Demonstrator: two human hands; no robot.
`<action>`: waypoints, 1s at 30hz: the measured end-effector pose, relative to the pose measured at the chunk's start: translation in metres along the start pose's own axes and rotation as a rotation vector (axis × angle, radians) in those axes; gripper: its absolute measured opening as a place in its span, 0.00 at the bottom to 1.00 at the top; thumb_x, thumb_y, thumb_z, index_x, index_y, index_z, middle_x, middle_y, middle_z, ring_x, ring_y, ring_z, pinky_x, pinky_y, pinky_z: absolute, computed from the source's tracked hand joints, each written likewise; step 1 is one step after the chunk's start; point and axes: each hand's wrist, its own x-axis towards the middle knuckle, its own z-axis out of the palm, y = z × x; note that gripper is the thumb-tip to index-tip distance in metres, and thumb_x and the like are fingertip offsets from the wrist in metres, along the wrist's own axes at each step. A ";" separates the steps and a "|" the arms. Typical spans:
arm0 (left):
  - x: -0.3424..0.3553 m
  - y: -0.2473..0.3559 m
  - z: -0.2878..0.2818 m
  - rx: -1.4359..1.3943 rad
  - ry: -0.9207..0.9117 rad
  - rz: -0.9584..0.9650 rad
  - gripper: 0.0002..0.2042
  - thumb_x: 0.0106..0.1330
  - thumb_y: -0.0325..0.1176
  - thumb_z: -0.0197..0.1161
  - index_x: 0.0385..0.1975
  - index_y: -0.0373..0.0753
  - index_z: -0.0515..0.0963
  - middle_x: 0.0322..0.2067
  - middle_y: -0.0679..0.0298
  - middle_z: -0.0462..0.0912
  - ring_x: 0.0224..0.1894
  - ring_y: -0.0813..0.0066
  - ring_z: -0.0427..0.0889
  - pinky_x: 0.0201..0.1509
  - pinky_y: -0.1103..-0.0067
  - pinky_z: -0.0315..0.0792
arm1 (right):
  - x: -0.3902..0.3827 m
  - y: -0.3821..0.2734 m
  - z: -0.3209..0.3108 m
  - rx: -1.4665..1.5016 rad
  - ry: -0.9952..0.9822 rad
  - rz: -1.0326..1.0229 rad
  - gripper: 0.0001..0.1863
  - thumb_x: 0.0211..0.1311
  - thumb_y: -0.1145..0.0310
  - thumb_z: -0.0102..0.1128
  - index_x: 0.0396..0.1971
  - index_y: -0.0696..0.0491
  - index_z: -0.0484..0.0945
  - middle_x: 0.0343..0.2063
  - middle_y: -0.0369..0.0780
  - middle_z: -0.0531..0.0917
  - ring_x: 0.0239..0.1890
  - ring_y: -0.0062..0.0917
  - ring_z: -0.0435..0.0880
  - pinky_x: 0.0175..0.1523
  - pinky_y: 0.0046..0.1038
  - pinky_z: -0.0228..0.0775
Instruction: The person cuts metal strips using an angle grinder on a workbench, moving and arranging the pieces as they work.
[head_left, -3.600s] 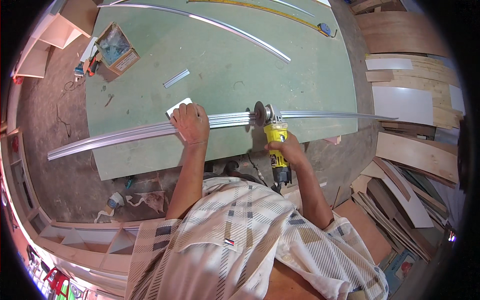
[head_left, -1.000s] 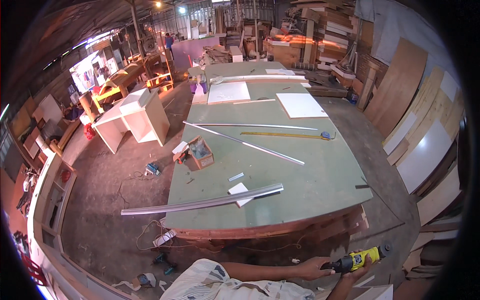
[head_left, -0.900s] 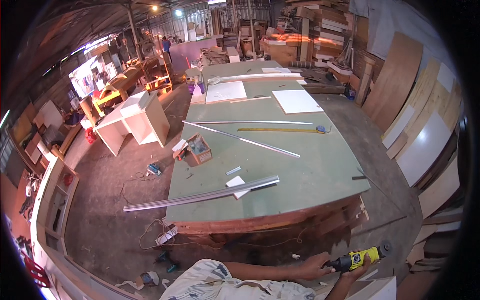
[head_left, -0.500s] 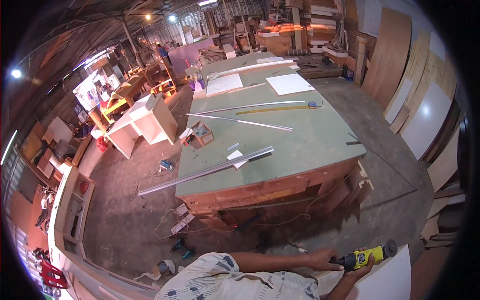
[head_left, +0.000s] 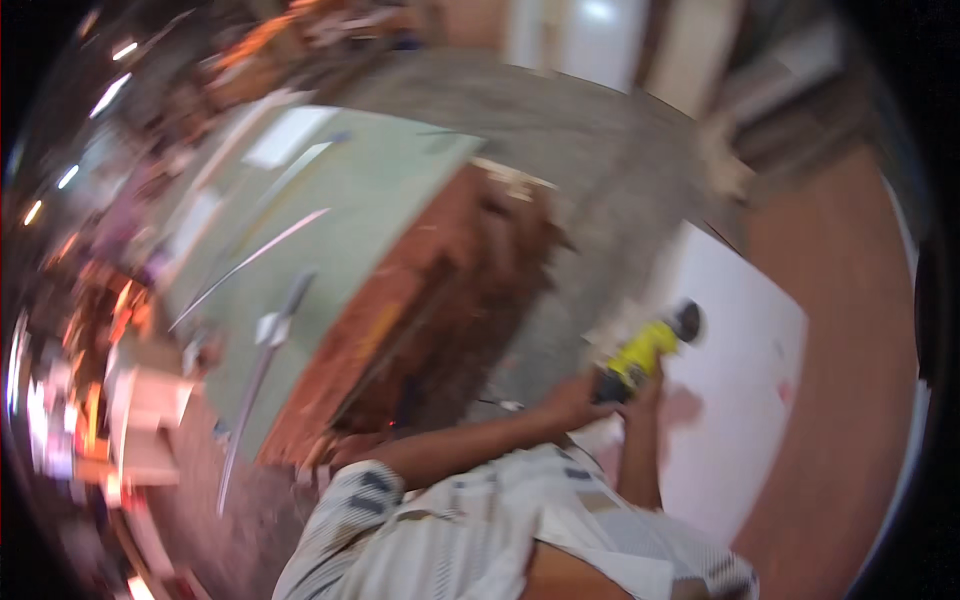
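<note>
A yellow and black angle grinder (head_left: 638,352) is held in both hands, its round dark disc pointing up and to the right. My right hand (head_left: 645,388) wraps around its body from below. My left hand (head_left: 578,400) closes on the black rear end, though motion blur smears its fingers. Behind and beneath the tool lies a large white panel (head_left: 745,320). Whether the disc touches that panel, I cannot tell.
To the left stands a workbench with a green top (head_left: 370,180) and a reddish-brown side. On it lie thin metal strips (head_left: 250,265) and a white board (head_left: 288,135). A brown sheet (head_left: 835,330) is at the right, and panels (head_left: 600,40) lean at the back.
My view has swung to the right, so the workbench now sits at the left and more of the white panel shows. The grinder remains in both hands.
</note>
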 end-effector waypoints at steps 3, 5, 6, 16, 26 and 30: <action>0.010 0.007 0.002 0.231 -0.058 -0.014 0.35 0.57 0.58 0.70 0.53 0.35 0.71 0.41 0.46 0.84 0.46 0.45 0.83 0.48 0.60 0.75 | 0.007 0.002 -0.022 -0.029 0.064 -0.045 0.18 0.57 0.61 0.72 0.44 0.51 0.78 0.32 0.35 0.83 0.34 0.29 0.84 0.42 0.34 0.78; 0.013 0.014 0.006 0.206 -0.227 0.070 0.36 0.56 0.59 0.71 0.53 0.35 0.71 0.41 0.45 0.84 0.46 0.45 0.83 0.48 0.60 0.75 | 0.003 -0.006 -0.042 -0.071 0.228 -0.066 0.16 0.58 0.64 0.71 0.43 0.52 0.78 0.30 0.35 0.81 0.31 0.28 0.83 0.39 0.33 0.78; 0.011 0.012 0.002 0.244 -0.268 0.100 0.37 0.55 0.60 0.71 0.53 0.35 0.70 0.41 0.44 0.83 0.46 0.45 0.83 0.48 0.60 0.75 | 0.007 -0.004 -0.048 -0.136 0.263 -0.068 0.14 0.58 0.68 0.69 0.42 0.53 0.77 0.28 0.36 0.80 0.28 0.28 0.83 0.37 0.31 0.78; -0.058 -0.136 -0.083 -0.124 0.065 -0.258 0.30 0.62 0.60 0.66 0.47 0.34 0.82 0.41 0.50 0.85 0.46 0.56 0.83 0.50 0.67 0.75 | 0.029 -0.074 -0.177 -0.702 0.548 -0.206 0.14 0.47 0.69 0.70 0.32 0.57 0.77 0.26 0.36 0.77 0.22 0.26 0.75 0.27 0.32 0.71; -0.251 -0.277 -0.169 0.089 0.793 -0.707 0.21 0.63 0.50 0.66 0.34 0.32 0.85 0.29 0.54 0.86 0.32 0.66 0.85 0.39 0.69 0.77 | 0.019 -0.088 -0.209 -0.882 0.645 -0.216 0.22 0.44 0.65 0.74 0.39 0.62 0.80 0.34 0.43 0.83 0.32 0.32 0.82 0.37 0.34 0.77; -0.301 -0.308 -0.200 -0.042 1.102 -0.939 0.20 0.63 0.47 0.65 0.32 0.32 0.84 0.27 0.53 0.86 0.32 0.62 0.85 0.39 0.68 0.76 | 0.017 -0.077 -0.210 -0.863 0.700 -0.306 0.24 0.43 0.67 0.75 0.39 0.65 0.82 0.33 0.44 0.85 0.30 0.32 0.83 0.33 0.32 0.77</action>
